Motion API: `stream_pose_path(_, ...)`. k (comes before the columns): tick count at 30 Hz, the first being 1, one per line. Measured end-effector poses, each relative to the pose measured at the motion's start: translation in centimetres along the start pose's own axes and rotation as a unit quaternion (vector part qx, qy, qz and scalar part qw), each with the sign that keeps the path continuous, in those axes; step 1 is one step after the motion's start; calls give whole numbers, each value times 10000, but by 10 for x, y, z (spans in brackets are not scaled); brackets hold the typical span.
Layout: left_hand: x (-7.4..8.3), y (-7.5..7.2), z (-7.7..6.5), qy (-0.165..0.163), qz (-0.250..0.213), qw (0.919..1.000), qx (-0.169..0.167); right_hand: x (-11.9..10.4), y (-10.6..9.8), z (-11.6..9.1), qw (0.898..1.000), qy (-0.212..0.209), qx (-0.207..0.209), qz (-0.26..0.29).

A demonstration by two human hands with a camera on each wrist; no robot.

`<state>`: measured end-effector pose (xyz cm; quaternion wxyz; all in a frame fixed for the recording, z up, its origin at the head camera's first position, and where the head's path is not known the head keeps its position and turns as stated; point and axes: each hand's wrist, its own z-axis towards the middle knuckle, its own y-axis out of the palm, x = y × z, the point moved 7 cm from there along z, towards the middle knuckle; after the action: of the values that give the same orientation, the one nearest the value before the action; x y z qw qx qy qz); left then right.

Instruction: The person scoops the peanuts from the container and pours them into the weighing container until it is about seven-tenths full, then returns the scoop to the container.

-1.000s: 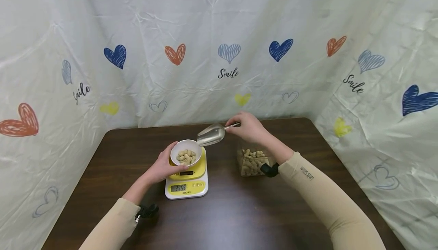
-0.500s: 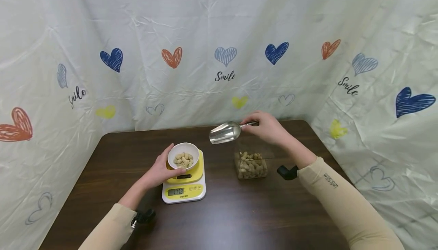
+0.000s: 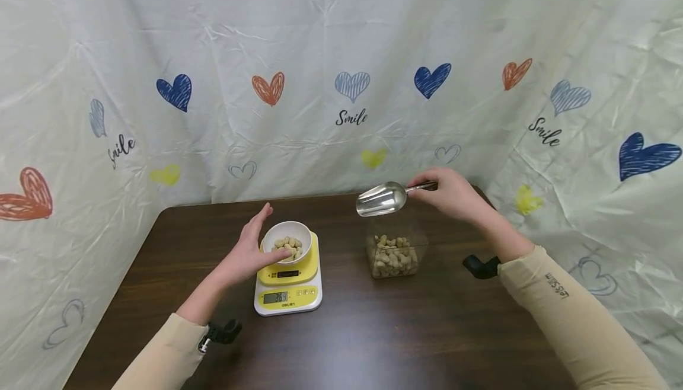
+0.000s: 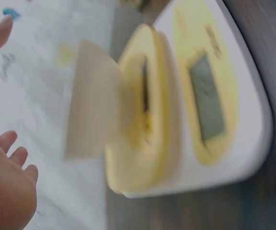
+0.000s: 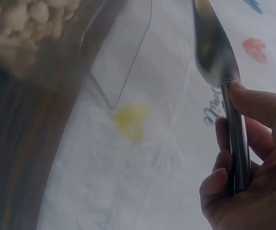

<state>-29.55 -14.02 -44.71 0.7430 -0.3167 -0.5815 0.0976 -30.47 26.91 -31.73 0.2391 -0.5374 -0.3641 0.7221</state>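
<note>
A white bowl of peanuts stands on a yellow and white kitchen scale with a lit number display. My left hand is beside the bowl, fingers and thumb spread. The left wrist view shows a gap between that hand and the bowl. Up at the right, my right hand grips the handle of a metal scoop, thumb along the top and fingers curled under. The scoop's bowl looks bare and hangs above a clear box that holds more peanuts.
Scale and box stand apart on a dark wooden table. A white curtain printed with hearts hangs along the back and sides. Small black devices are strapped to both wrists.
The right hand has carried the scoop rightward, away from the bowl to above the box. The left hand has let go of the bowl, its fingers spreading, and the scale's displayed number has dropped.
</note>
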Motion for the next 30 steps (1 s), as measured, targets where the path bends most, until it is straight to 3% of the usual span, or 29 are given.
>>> stream_pose_path(5, 39, 6, 1, 241, -78, 9996, -86, 9, -16, -7, 9996, 0, 162, -242)
stream_pose_path(13, 85, 40, 9, 741, -262, 9961, -402, 13, -31, -14, 9974, -314, 175, -621)
stream_pose_path(21, 104, 95, 28, 827, -77, 9936, -770, 16, -30, -17, 9938, -415, 51, -1032)
stream_pose_path(25, 106, 120, 36, 716, -116, 9931, -925, 18, -24, -16, 9920, -424, -157, -1178)
stream_pose_path(30, 103, 140, 47, 407, -219, 9937, -1017, 16, -19, -15, 9898, -506, -249, -1306)
